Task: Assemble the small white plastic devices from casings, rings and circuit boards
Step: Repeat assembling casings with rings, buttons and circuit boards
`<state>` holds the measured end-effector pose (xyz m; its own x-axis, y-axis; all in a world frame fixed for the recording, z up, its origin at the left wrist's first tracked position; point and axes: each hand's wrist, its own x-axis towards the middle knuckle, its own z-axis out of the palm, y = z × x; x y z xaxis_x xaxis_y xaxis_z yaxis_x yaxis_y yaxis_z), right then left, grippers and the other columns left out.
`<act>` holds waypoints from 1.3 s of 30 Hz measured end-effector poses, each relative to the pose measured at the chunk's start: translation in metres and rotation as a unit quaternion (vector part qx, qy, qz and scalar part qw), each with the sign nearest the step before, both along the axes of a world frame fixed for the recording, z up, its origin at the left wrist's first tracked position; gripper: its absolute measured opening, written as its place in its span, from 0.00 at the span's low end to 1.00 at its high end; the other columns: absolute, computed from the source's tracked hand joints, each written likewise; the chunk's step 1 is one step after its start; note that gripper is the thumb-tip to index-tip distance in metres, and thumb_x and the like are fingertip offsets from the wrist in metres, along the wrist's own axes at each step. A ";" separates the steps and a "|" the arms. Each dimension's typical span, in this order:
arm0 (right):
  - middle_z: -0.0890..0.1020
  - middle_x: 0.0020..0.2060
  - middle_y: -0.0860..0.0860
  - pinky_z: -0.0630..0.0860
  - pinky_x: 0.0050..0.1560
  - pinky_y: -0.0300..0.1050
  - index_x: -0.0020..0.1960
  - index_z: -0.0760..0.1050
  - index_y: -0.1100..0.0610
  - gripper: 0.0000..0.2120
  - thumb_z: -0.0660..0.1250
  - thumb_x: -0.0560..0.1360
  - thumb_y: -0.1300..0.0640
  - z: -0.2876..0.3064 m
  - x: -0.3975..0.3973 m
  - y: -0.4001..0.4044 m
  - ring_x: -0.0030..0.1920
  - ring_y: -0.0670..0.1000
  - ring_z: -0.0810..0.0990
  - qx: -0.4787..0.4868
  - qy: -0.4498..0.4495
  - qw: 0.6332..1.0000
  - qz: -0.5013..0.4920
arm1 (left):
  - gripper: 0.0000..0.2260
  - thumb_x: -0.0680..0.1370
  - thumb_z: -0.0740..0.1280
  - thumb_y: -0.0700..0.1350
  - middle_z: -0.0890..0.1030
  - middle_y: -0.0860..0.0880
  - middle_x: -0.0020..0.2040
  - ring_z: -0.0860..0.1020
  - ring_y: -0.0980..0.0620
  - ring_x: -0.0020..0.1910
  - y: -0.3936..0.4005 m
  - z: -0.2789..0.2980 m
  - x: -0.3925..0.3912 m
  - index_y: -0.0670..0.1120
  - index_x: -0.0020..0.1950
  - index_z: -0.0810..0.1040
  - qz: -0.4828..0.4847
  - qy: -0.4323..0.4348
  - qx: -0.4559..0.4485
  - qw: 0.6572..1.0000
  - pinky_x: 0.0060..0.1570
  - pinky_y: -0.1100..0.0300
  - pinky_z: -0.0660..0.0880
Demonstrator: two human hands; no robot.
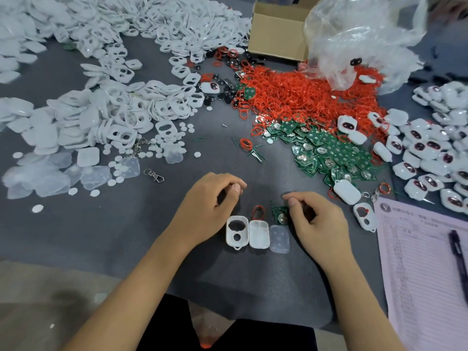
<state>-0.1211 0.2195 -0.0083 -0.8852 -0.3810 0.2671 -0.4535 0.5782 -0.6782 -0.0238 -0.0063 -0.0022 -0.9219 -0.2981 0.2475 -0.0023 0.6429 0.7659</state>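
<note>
Setting: a grey table seen from above, with a person's two bare forearms reaching in from 6 o'clock.
Left hand: resting on the table at 9 o'clock of the laid-out parts, fingers curled loosely inward, thumb and fingertips close together; whether they pinch anything cannot be told.
Right hand: resting at 3 o'clock of the parts, fingers curled, thumb tip touching or just beside the board.
Front casing: white, with two holes, flat on the table just beside the left hand's knuckles.
Back casing: plain white, touching the front casing at its 3 o'clock.
Clear pad: translucent square, just beside the back casing at its 3 o'clock, near the right hand's palm edge.
Ring: red loop at 12 o'clock of the back casing, between the two hands, apart from both.
Board: green, at 12 o'clock of the clear pad, against the right thumb.
Ring pile: red heap at 1 o'clock.
Board pile: green heap at 2 o'clock.
Casing pile: white heap at 10 o'clock.
Finished devices: heap at 3 o'clock.
Form: printed sheet at 4 o'clock, a pen on it.
Box: cardboard, at 12 o'clock, beside a clear bag.
</note>
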 end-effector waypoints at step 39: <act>0.78 0.29 0.42 0.67 0.32 0.38 0.49 0.85 0.48 0.07 0.68 0.81 0.55 -0.003 -0.054 -0.064 0.29 0.43 0.73 -0.090 -0.028 0.994 0.054 | 0.13 0.84 0.62 0.50 0.84 0.59 0.48 0.81 0.59 0.49 -0.028 0.001 -0.015 0.52 0.51 0.86 -0.018 -0.001 0.038 0.999 0.49 0.67 0.72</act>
